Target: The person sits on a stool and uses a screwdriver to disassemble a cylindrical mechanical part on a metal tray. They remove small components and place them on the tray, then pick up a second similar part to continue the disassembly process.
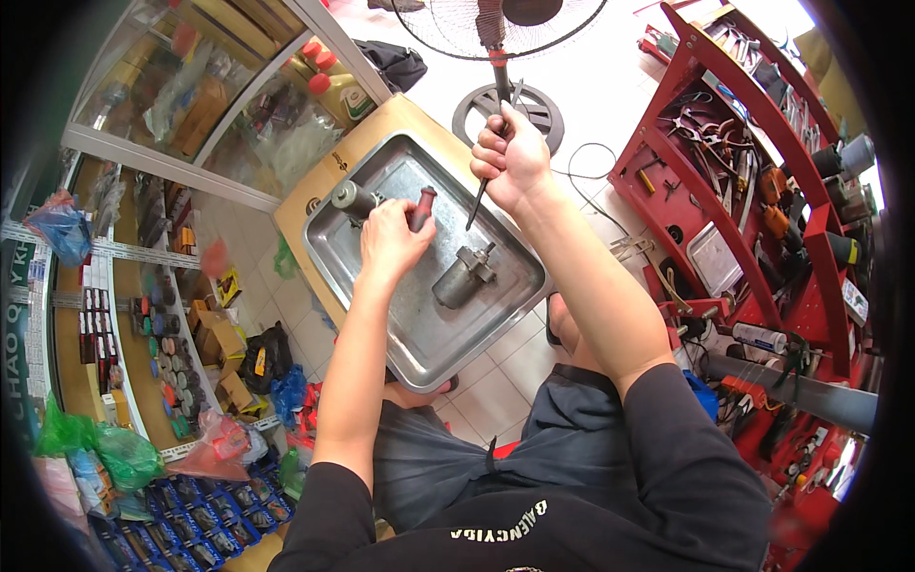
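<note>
My left hand [394, 236] is closed over the metal tray [405, 367], its thumb and fingers around a short red cylindrical piece [424, 203] with a narrower end. A grey metal motor-like cylinder [353, 198] lies against its fingertips, partly hidden by them. My right hand [513, 159], raised over the tray's far right edge, grips a slender dark pointed tool [476, 207] whose tip points down toward the tray. Whether that tool is tweezers or a pick I cannot tell. A small electric motor [459, 278] with a flanged end and short shaft lies in the tray, nearer to me.
Cardboard [294, 217] lies under the tray. A standing fan [505, 105] is beyond it. A red tool rack [705, 162] full of pliers and tools stands right. Glass cabinets [238, 124] and shelves of parts [162, 353] are left. A cable [593, 202] crosses the floor.
</note>
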